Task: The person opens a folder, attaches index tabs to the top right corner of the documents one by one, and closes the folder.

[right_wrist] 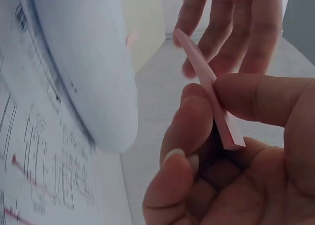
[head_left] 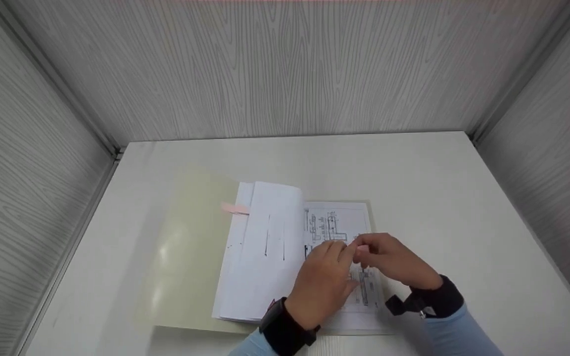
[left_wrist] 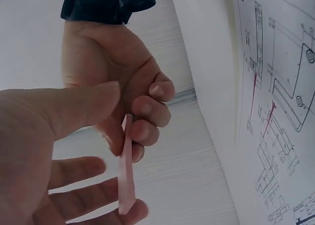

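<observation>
My right hand (head_left: 396, 259) pinches a thin pad of pink sticky notes (right_wrist: 227, 129) between thumb and fingers. Beside it is my left hand (head_left: 322, 279), its fingers fairly straight, with a fingertip touching or very near the far end of the pad in the left wrist view. Both hands are over the right side of an open folder (head_left: 191, 247). Beneath them lies a page of technical drawings (head_left: 324, 217) with red marks, partly covered by the hands. White sheets (head_left: 245, 291) are turned over to the left, and a pink tab (head_left: 235, 208) sticks out from them.
The folder's pale yellow-green cover is spread at the left on a white table (head_left: 413, 183). Grey wood-grain panels (head_left: 285, 69) stand at the back and both sides. Dark wristbands (head_left: 285, 326) are on both wrists.
</observation>
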`<state>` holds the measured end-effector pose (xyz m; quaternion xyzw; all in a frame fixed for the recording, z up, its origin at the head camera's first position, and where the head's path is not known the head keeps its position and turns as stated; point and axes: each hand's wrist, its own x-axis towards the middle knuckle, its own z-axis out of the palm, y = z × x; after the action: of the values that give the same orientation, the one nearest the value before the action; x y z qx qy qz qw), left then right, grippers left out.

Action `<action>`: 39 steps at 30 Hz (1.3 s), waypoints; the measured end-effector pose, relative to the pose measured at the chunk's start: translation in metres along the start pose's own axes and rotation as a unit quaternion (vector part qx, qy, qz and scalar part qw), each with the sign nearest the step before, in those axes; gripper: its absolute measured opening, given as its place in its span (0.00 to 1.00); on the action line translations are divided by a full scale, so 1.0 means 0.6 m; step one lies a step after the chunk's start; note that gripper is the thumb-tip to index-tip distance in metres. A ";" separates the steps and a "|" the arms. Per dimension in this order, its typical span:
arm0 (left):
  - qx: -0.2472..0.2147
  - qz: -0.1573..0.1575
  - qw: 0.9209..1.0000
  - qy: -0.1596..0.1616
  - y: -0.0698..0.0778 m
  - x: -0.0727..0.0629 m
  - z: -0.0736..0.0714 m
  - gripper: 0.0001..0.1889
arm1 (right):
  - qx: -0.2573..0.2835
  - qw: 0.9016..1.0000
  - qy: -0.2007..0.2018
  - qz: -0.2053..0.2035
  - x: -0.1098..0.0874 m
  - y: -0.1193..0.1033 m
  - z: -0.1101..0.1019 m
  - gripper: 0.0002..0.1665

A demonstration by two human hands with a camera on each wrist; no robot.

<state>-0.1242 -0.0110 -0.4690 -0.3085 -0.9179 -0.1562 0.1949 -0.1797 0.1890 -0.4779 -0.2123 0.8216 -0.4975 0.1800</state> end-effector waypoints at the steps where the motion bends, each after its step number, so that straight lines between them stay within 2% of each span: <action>1: 0.006 -0.003 1.000 0.001 -0.002 0.001 -0.001 0.32 | 0.006 1.000 -0.011 -0.001 0.002 -0.005 0.005 0.09; 4: 0.010 -0.015 1.000 0.014 -0.009 0.002 -0.007 0.22 | 0.018 0.999 -0.035 0.000 0.007 -0.016 0.015 0.08; 7: -0.005 -0.025 0.999 0.036 -0.015 0.007 -0.020 0.11 | 0.041 0.998 -0.050 -0.007 0.011 -0.026 0.016 0.09; 9: -0.013 -0.032 0.998 0.050 -0.021 0.010 -0.030 0.07 | 0.055 0.997 -0.054 -0.012 0.015 -0.033 0.013 0.11; 14: -0.034 -0.047 0.995 0.076 -0.036 0.013 -0.048 0.07 | 0.101 0.993 -0.052 -0.021 0.026 -0.050 0.003 0.15; 18: -0.056 -0.049 0.994 0.084 -0.039 0.011 -0.051 0.09 | 0.109 0.993 -0.043 -0.026 0.023 -0.058 -0.001 0.15; 25: -0.070 -0.023 0.993 0.089 -0.039 0.008 -0.059 0.10 | 0.114 0.993 -0.016 -0.030 0.014 -0.064 0.002 0.13; 34: -0.102 0.004 0.987 0.125 -0.038 0.009 -0.063 0.09 | 0.095 0.994 0.001 -0.046 0.004 -0.071 0.002 0.13; 39: -0.115 0.015 0.982 0.152 -0.037 0.012 -0.063 0.09 | 0.117 0.991 0.015 -0.063 -0.005 -0.076 -0.002 0.17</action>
<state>-0.1335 -0.0397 -0.4362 -0.3151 -0.8487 -0.3027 0.2981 -0.1701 0.1727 -0.4362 -0.2337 0.7455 -0.6033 0.1599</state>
